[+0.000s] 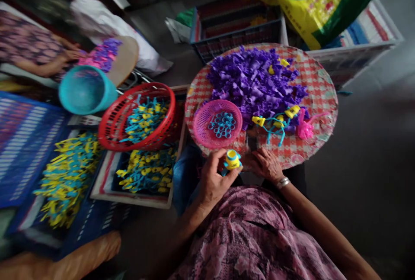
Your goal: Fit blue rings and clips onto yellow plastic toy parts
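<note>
My left hand [214,180] holds a small yellow and blue plastic part [232,161] between thumb and fingers, at the near edge of a round tray covered in red-checked cloth [324,98]. My right hand [263,164] lies flat on that cloth, fingers together, holding nothing, with a metal bracelet [283,182] on the wrist. On the cloth are a heap of purple plastic strips [253,85], a pink mesh basket [202,126] of blue rings [223,125], and several yellow-and-blue assembled pieces [275,123] beside a pink tassel [304,128].
To the left stand a red basket [110,115] and a tray [147,172] of yellow-blue pieces, a blue crate [26,141] with more, and a teal bucket [86,89]. A co-worker's hands [69,53] work at far left. Behind are a dark crate [236,42] and a yellow-green sack [317,3].
</note>
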### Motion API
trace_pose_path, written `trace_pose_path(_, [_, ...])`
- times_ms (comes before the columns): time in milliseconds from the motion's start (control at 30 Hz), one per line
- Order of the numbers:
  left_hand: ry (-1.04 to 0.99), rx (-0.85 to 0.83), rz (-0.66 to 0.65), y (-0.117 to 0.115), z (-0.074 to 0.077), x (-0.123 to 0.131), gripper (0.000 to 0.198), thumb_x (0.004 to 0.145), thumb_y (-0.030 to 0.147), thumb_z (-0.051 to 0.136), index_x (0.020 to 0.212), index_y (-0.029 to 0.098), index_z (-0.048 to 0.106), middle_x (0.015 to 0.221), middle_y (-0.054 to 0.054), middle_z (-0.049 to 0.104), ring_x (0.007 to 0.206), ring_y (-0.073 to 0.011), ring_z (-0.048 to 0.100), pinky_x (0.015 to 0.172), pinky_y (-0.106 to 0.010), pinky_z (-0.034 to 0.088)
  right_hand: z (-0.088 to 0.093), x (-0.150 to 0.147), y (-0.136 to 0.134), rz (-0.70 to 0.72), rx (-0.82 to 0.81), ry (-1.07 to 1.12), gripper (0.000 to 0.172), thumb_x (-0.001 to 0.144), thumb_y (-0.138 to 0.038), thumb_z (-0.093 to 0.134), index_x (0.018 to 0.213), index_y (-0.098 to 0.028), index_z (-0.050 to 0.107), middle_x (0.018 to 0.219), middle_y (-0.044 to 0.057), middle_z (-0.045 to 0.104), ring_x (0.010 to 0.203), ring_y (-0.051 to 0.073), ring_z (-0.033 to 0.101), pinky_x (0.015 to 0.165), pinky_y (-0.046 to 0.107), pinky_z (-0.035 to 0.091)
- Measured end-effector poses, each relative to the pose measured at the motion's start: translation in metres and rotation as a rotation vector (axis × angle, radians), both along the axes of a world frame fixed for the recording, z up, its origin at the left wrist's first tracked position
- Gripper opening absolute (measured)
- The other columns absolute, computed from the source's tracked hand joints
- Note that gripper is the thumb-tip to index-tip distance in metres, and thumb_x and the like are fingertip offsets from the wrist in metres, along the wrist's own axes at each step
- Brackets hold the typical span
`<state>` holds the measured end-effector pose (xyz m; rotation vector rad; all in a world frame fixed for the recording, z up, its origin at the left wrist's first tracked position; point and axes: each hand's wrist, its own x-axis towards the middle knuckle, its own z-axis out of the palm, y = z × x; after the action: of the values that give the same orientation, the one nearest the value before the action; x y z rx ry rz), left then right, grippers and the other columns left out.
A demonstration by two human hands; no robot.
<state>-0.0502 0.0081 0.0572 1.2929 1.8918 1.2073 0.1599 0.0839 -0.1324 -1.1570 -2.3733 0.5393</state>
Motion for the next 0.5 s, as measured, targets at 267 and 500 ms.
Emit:
trace_pose_path(267, [0.003,0.212,0.646,0.038,0.031,-0.183,0.065,0.067,0.034,0.095,0.123,0.020,0.065,0.113,-0.007,0.075,0.096,-0.0192,0.071,0.089,-0.032,0.060,-0.013,0.001,0.003,0.003,0.140,0.059,0.035,0.108,-0.040,0.056,0.128,-0.024,0.078,0.121,0.019,0.076,0.107,0.034,0.073,0.088,0.047,0.061])
trace_pose_path(500, [0.141,0.373,0.328,0.022,0.053,-0.126,0.024,0.096,0.046,0.072,0.102,0.022,0.075,0.078,-0.002,0.073,0.062,-0.0152,0.068,0.066,-0.028,0.058,-0.014,0.001,0.003,0.001,0.180,0.034,0.031,0.108,-0.040,0.056,0.125,-0.027,0.079,0.117,0.016,0.076,0.095,0.030,0.073,0.081,0.043,0.060])
